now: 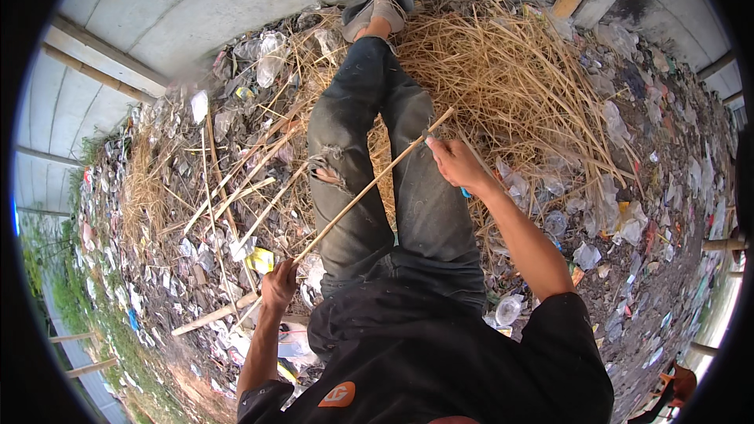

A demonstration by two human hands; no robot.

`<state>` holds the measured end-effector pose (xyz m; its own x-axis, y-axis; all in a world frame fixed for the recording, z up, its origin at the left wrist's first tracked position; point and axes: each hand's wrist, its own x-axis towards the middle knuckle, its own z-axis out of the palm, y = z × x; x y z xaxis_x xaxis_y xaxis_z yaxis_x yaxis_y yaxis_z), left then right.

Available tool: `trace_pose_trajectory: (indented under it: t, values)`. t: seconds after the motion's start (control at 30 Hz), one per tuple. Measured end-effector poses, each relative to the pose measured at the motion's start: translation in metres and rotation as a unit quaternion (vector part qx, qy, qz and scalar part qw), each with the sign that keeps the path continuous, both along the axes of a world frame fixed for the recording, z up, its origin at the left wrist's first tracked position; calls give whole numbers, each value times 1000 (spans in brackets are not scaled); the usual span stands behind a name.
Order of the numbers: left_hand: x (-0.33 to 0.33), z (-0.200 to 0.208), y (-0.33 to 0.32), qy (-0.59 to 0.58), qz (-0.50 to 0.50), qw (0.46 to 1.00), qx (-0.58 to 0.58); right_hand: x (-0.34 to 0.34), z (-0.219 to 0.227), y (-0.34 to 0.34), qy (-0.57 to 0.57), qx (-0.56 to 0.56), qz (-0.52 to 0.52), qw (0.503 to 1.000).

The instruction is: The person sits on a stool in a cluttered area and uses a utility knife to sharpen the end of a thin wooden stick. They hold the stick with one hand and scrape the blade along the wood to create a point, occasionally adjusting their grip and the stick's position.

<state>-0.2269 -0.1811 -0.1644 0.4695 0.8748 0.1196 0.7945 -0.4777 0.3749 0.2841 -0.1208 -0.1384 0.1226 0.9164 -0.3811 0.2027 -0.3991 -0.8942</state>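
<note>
A long, thin bamboo strip [369,187] slants across my thighs, its far end up to the right and its near end down to the left. My left hand [279,288] is closed around its lower part, beside my left hip. Over my right thigh, my right hand [455,163] is closed on a small blue-handled tool [466,192]; the blue end pokes out below the palm. A short greyish tip shows by the fingers, against the strip near its far end. The fingers hide the rest of the tool, so its kind is unclear.
My outstretched legs [432,212] cross at the ankles. Beyond and right of them lies a heap of straw-coloured shavings [503,78]. Several loose strips [210,180] and a thicker stick [216,316] lie left. Plastic litter [585,255] covers the ground; a grey wall [196,0] stands ahead.
</note>
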Motion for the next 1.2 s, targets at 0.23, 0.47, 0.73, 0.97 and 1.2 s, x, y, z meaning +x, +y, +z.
trace_pose_trajectory:
  t: [0.23,0.47,0.73,0.97,1.2]
  values:
    - [5,9,6,3,-7,1000,8,2,10,1,-273,132,-77,950]
    - [-1,2,0,2,-10,999,45,-12,6,-7,-297,114,-19,948]
    - [64,5,9,-56,-23,998,22,-57,24,-11,-263,127,84,953]
    - [47,4,12,-52,7,999,7,12,16,-19,-277,26,-14,960]
    - [44,-1,8,-39,14,999,22,28,29,-2,-288,287,-114,906]
